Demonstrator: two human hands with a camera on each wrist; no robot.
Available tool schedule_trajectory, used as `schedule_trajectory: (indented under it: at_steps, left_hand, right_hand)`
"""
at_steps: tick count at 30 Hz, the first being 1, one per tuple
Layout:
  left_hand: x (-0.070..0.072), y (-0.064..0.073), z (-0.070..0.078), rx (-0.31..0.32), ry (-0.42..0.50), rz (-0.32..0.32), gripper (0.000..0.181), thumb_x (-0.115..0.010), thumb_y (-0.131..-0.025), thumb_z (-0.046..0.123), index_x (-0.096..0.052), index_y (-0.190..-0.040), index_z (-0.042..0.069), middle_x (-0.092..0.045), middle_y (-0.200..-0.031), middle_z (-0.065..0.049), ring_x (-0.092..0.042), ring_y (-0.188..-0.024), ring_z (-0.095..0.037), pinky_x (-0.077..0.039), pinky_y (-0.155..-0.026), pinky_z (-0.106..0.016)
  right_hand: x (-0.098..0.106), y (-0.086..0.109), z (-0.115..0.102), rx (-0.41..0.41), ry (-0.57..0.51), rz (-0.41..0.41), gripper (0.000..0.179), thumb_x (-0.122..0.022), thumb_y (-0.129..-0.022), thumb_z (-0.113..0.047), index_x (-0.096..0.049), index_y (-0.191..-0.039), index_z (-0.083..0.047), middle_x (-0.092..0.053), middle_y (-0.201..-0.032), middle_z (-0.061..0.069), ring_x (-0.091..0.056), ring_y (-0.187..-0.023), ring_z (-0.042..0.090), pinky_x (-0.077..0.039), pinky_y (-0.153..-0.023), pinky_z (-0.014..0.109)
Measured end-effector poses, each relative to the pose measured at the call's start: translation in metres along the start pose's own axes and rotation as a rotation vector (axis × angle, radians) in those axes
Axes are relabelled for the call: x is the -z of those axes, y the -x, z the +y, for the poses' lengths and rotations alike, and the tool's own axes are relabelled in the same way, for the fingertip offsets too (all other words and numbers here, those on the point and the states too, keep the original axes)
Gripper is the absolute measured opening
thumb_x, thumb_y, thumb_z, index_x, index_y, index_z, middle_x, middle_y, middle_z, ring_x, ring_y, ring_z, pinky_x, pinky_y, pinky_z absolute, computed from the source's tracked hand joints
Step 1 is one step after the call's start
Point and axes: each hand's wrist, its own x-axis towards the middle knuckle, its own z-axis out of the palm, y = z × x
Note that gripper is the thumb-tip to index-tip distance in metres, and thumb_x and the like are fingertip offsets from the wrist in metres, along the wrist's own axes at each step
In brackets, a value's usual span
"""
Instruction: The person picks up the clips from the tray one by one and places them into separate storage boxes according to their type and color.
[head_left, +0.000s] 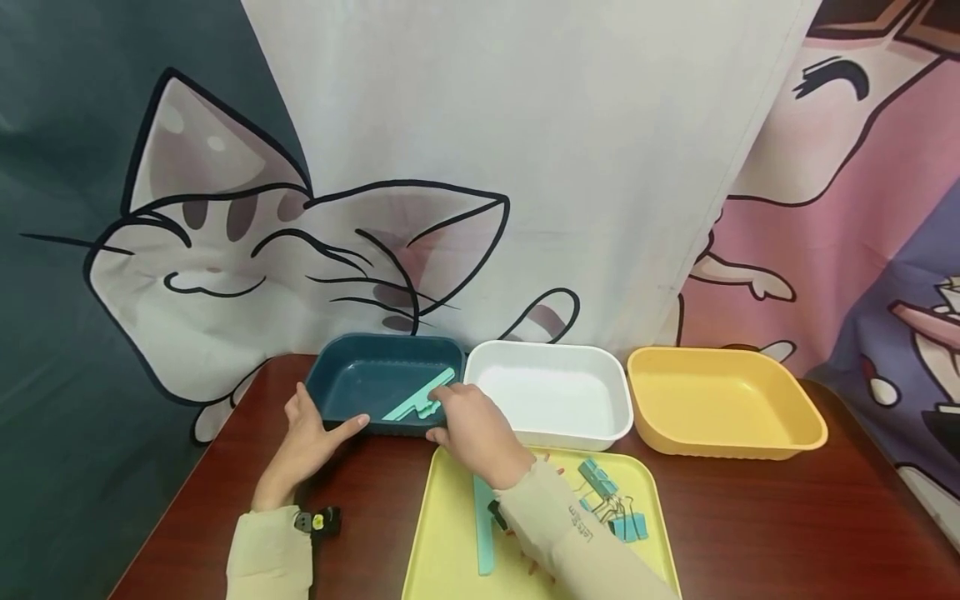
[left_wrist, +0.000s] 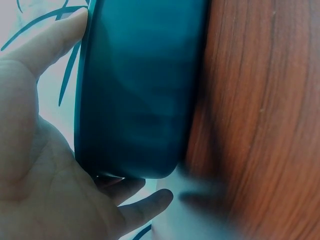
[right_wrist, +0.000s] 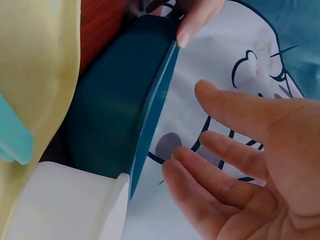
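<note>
A dark teal bin [head_left: 367,371] stands at the back left of the table. My left hand [head_left: 306,437] spans its front left corner, thumb along the front rim and fingers by the end wall; in the left wrist view the fingers [left_wrist: 145,207] lie past that end. Inside the bin, toward the right, lie a long turquoise strip [head_left: 435,387] and a small bumpy-edged turquoise piece [head_left: 427,409]. My right hand [head_left: 474,429] is over the bin's front right corner, close to these pieces. In the right wrist view its fingers [right_wrist: 220,182] are loosely bent, with nothing between them and the thumb.
A white bin [head_left: 547,433] and a yellow bin [head_left: 720,446] stand in a row to the right. In front, a pale yellow tray [head_left: 442,550] bears a flat turquoise strip [head_left: 483,533], several turquoise binder clips [head_left: 628,527] and a small black item [head_left: 497,512], partly under my right forearm.
</note>
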Motion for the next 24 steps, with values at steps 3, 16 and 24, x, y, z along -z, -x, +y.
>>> schedule_trajectory:
  at_steps: [3,16,24]
  left_hand:
    - [0.0,-0.001,-0.001,0.005,-0.002,-0.006,0.134,-0.068,-0.088,0.059,0.037,-0.147,0.002,0.023,-0.157,-0.031,-0.012,-0.141,-0.056,-0.023,-0.109,-0.071]
    - [-0.001,0.001,0.001,0.001,-0.007,0.01,0.132,-0.069,-0.088,0.058,0.035,-0.149,0.002,0.019,-0.157,-0.032,-0.015,-0.138,-0.056,-0.026,-0.105,-0.072]
    - [-0.001,0.002,0.001,0.002,0.002,0.018,0.132,-0.069,-0.087,0.056,0.033,-0.15,0.002,0.017,-0.157,-0.032,-0.017,-0.137,-0.056,-0.028,-0.105,-0.072]
  right_hand:
    - [0.001,0.007,-0.001,-0.005,-0.007,-0.01,0.047,-0.084,-0.084,-0.024,-0.069,-0.124,-0.005,-0.07,-0.114,0.01,-0.064,-0.106,0.026,-0.054,-0.091,0.034]
    - [0.004,0.032,0.006,0.021,-0.033,-0.022,0.044,-0.084,-0.083,-0.018,-0.068,-0.121,-0.003,-0.069,-0.106,0.007,-0.062,-0.096,0.022,-0.053,-0.086,0.031]
    - [0.002,0.047,0.008,0.005,-0.012,-0.076,0.047,-0.083,-0.083,-0.022,-0.067,-0.123,-0.004,-0.068,-0.111,0.007,-0.061,-0.103,0.023,-0.052,-0.092,0.033]
